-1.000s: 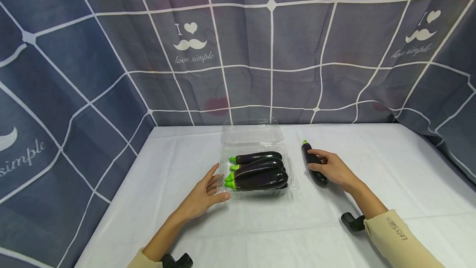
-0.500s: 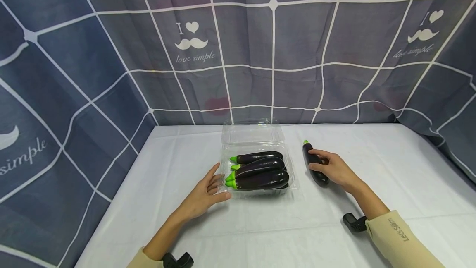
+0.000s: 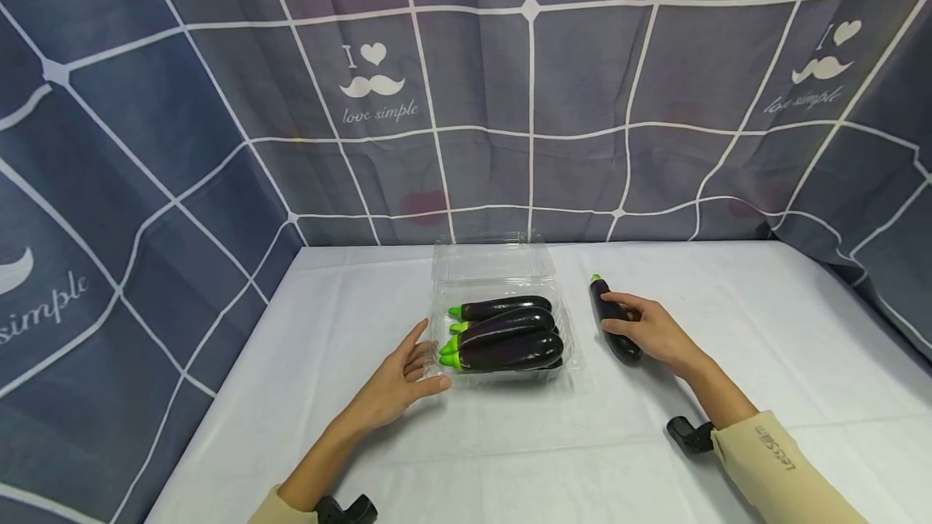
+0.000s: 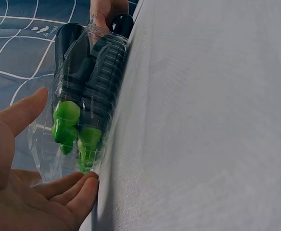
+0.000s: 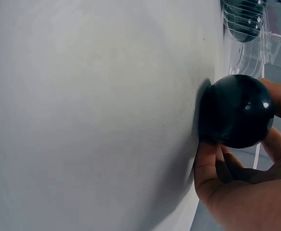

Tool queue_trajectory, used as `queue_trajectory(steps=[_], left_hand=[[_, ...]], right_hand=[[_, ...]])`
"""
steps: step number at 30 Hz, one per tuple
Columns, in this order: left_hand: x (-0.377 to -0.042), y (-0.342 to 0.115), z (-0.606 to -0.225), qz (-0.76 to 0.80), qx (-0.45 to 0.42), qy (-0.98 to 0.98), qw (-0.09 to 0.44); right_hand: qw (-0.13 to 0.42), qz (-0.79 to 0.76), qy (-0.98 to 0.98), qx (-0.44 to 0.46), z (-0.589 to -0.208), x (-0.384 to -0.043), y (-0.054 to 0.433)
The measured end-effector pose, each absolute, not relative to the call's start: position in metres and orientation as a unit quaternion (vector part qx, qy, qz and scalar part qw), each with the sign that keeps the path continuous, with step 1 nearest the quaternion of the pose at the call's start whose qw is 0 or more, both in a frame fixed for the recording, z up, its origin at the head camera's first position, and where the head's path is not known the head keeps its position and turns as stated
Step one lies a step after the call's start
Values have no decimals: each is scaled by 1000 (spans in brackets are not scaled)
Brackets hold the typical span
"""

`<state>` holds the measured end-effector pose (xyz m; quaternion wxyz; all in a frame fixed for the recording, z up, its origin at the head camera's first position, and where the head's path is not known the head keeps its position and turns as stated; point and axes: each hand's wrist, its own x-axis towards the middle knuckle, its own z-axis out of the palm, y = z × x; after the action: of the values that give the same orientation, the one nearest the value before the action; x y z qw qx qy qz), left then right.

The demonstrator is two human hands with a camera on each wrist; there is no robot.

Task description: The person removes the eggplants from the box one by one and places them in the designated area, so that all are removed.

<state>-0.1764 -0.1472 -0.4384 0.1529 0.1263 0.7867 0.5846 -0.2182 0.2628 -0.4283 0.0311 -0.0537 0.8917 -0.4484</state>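
Note:
A clear plastic clamshell box (image 3: 571,354) stands on the table with its lid (image 3: 495,263) raised at the back. Several dark eggplants (image 3: 513,352) with green stem ends lie stacked inside it, stems to the left. My left hand (image 3: 393,386) is at the box's left side, thumb and fingers spread, fingertips at its wall; the left wrist view has the fingertips (image 4: 85,185) by the box's lower edge. Right of the box, a single eggplant (image 3: 606,307) lies on the cloth, stem pointing away. My right hand (image 3: 651,334) grips it between thumb and fingers; its round end (image 5: 239,110) faces the right wrist camera.
White cloth (image 3: 466,459) covers the table. A grey-blue curtain (image 3: 480,103) with white grid lines hangs behind it and along both sides. Black wrist cameras (image 3: 689,435) sit on both forearms.

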Motion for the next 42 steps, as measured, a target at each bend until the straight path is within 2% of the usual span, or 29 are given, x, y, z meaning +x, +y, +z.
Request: queue_trajectory(steps=[42], left_hand=[[-177, -148, -438, 588, 132, 784, 152]], right_hand=[[23, -460, 887, -38, -425, -214, 263]])
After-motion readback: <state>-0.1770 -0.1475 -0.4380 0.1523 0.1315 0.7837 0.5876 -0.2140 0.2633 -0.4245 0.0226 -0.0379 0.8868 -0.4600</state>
